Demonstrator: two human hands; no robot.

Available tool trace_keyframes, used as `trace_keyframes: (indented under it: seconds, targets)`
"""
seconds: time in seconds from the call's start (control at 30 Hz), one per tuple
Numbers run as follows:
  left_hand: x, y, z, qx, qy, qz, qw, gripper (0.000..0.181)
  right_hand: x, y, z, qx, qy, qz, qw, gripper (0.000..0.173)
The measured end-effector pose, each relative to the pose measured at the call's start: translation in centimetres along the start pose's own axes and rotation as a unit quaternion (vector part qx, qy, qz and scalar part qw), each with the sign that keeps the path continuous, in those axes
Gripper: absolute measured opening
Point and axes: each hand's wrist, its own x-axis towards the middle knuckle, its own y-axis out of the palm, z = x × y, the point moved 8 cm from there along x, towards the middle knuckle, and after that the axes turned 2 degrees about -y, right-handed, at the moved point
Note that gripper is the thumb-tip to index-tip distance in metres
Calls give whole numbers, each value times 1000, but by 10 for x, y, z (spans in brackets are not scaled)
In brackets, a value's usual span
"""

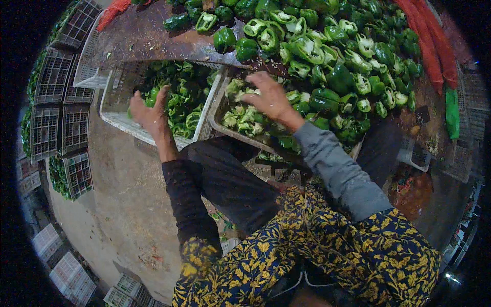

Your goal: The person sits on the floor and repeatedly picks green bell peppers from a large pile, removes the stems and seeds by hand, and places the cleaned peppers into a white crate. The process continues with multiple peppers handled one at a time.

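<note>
Over a white plastic crate (128, 128) of green bell pepper pieces (184, 96), my left hand (151, 113) has its thumb and fingers spread. A bright green pepper piece (152, 96) shows between them, apparently loose. My right hand (270, 98), fingers apart and slightly curled, is above a tray (245, 142) that holds pale pepper cores (241, 119) at its left and green peppers at its right. Beyond both hands, a heap of whole and cut green bell peppers (307, 46) covers much of the brown work table (145, 34).
Stacked crates (53, 76) of green produce stand at the far left. Red mesh sacks (429, 42) lie along the table's right side, with a green mesh piece (452, 113) below. My legs (234, 184) are close beneath the tray. More crates (73, 278) stand at lower left.
</note>
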Motion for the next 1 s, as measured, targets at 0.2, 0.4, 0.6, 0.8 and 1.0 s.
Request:
trace_keyframes:
  seconds: [0.2, 0.4, 0.6, 0.8, 1.0]
  targets:
    - [-83, 67, -31, -191, -162, 189, 949, 45, -38, -4, -45, -267, 153, 260, 915, 54]
    - [-227, 151, -63, -322, -337, 422, 778, 39, -56, 5, -45, -47, 159, 140, 976, 58]
    - [-220, 158, -90, -477, -353, 413, 691, 36, -44, -29, 22, 134, -100, 11, 986, 59]
    - [-214, 105, -133, -664, -484, 374, 430, 61, -49, -70, 33, 163, 7, -38, 986, 42]
    - [-198, 74, -148, -673, -492, 342, 433, 62, -58, -73, 77, -7, -118, 22, 993, 48]
